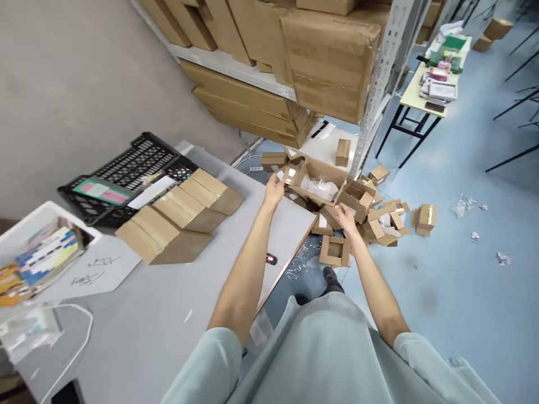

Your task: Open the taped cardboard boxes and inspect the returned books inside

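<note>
An open cardboard box [323,169] is between my hands, beyond the table's right end and over a heap of other boxes. Crumpled clear plastic [320,188] and white paper lie inside it. My left hand [274,192] pinches its left side near a flap. On the near right corner, the fingers of my right hand [346,219] are closed on the box edge. A small red and black tool [272,258], perhaps a cutter, lies on the grey table [219,280] near its edge.
Closed cardboard boxes [168,230] and a black crate [122,163] stand on the table's left. Emptied boxes [357,202] litter the floor ahead, under metal shelving [381,73] loaded with cartons. A cluttered table [415,92] is at the far right.
</note>
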The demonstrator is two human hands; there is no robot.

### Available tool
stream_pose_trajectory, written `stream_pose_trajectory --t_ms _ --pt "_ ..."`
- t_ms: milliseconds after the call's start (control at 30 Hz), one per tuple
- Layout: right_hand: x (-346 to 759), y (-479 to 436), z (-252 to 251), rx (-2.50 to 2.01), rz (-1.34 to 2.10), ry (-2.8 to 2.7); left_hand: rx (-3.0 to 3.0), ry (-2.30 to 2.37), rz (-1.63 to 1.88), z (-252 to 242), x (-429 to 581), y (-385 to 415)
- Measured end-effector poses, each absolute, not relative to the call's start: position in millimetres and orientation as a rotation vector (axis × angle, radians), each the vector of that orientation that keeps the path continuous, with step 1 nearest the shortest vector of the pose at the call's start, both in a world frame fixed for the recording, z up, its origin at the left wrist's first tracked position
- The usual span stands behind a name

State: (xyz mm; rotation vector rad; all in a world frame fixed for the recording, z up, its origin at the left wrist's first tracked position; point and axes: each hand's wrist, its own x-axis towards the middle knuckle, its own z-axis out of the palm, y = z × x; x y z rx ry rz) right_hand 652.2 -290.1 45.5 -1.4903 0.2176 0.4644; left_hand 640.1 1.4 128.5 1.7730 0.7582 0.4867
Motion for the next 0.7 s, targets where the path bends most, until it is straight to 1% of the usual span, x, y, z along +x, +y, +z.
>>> stream_pose_trajectory --t_ms 100,300,500,700 --pt "647 -294 31 -1.521 0.534 0.105 1.71 0.795 0.427 123 596 -2" --pt "602 -288 9 -1.509 0.688 0.028 1.598 0.915 0.354 82 439 -58" --pt "561 -231 22 -1.518 0.844 -0.087 1.409 1.057 0.401 58 315 -87" --pt "505 -168 43 -1.574 0.888 -0.227 1.202 1.119 0.545 67 227 -70"
